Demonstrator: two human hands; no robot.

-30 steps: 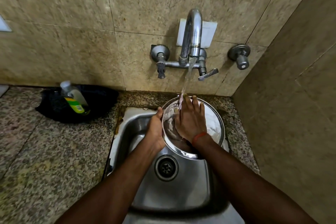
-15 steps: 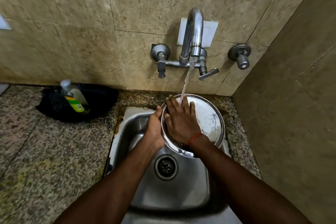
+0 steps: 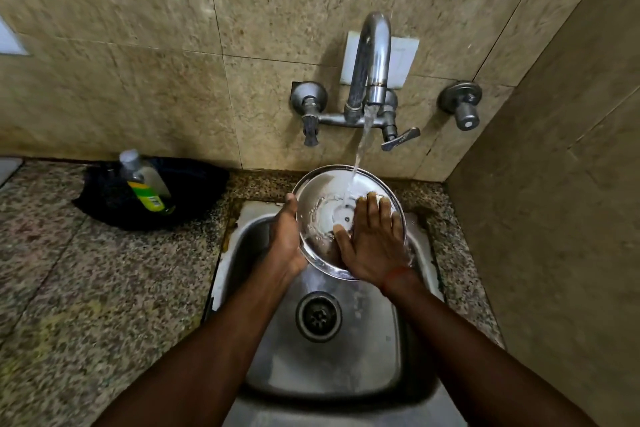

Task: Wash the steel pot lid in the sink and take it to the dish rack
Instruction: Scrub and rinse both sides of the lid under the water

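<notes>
The round steel pot lid (image 3: 322, 194) is held tilted over the back of the steel sink (image 3: 332, 364), under running water from the tap (image 3: 372, 66). My left hand (image 3: 285, 239) grips the lid's left rim, thumb on the inner face. My right hand (image 3: 372, 239) lies flat with straight fingers on the right half of the lid's wet inner surface. Water strikes the lid near its centre, just left of my right fingertips. No dish rack is in view.
A liquid soap bottle (image 3: 145, 184) with a green label leans on a black cloth (image 3: 194, 191) on the granite counter (image 3: 86, 288) left of the sink. Tiled walls close the back and right. The sink drain (image 3: 318, 315) sits below the lid.
My right hand slid from the lid's left-centre across to its right half. The lid stayed under the stream, with my left hand still on its rim.
</notes>
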